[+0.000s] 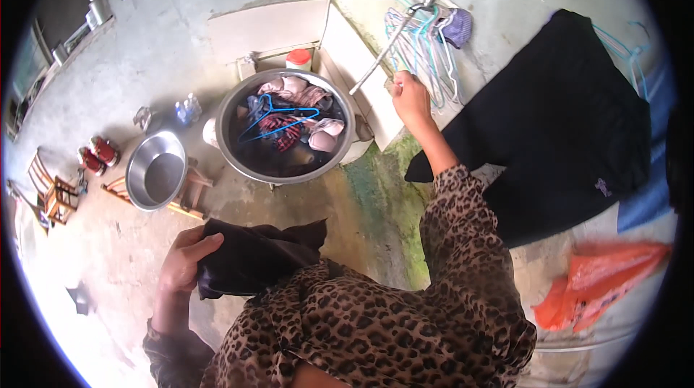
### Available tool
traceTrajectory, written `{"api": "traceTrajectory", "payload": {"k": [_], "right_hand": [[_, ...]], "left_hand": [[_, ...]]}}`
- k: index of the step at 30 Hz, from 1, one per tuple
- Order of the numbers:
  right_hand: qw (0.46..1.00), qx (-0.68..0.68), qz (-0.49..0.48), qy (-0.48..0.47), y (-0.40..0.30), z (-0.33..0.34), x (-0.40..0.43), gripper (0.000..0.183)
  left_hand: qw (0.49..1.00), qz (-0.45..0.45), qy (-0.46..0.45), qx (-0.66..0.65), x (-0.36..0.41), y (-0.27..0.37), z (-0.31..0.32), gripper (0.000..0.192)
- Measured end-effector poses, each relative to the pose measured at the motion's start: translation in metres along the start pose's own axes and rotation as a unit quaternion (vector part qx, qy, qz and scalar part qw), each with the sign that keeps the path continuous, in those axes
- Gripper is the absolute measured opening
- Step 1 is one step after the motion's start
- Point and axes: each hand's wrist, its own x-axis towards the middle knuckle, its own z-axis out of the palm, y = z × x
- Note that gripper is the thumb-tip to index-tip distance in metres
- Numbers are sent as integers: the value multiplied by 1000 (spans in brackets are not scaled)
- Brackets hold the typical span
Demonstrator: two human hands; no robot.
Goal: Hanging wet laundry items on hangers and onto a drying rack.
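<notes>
My left hand (183, 258) grips a dark, wet-looking cloth garment (257, 255) in front of my body. At the wall, my right hand (412, 98) has its fingers curled beside a bunch of plastic clothes hangers (417, 57) hung below a tap (424, 0). Whether those fingers have hold of a hanger is hard to make out. A wide metal basin (349, 144) in front of me holds dark water and soaking clothes (279, 130), including padded bras (323, 141). One blue hanger (279, 115) lies on top of them.
Black trousers or a similar large black garment (569, 133) hang on the right, near an orange plastic bag (596, 285). To the left, an empty metal basin (157, 171) rests on a wooden chair (192, 193). Red thermos flasks (103, 150) stand beyond it. A white pipe (382, 55) slants down from the tap.
</notes>
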Motion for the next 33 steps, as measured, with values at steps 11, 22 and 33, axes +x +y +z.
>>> {"api": "traceTrajectory", "payload": {"k": [11,22,33], "right_hand": [[897,218,-77,-377,-10,281,-34,20],[936,74,0,-343,-52,491,23,20],[902,61,10,-427,-78,653,68,51]], "left_hand": [[967,154,193,-69,-3,10,-36,48],[930,126,329,-101,82,4,-167,41],[919,4,392,-46,135,-1,-268,29]]}}
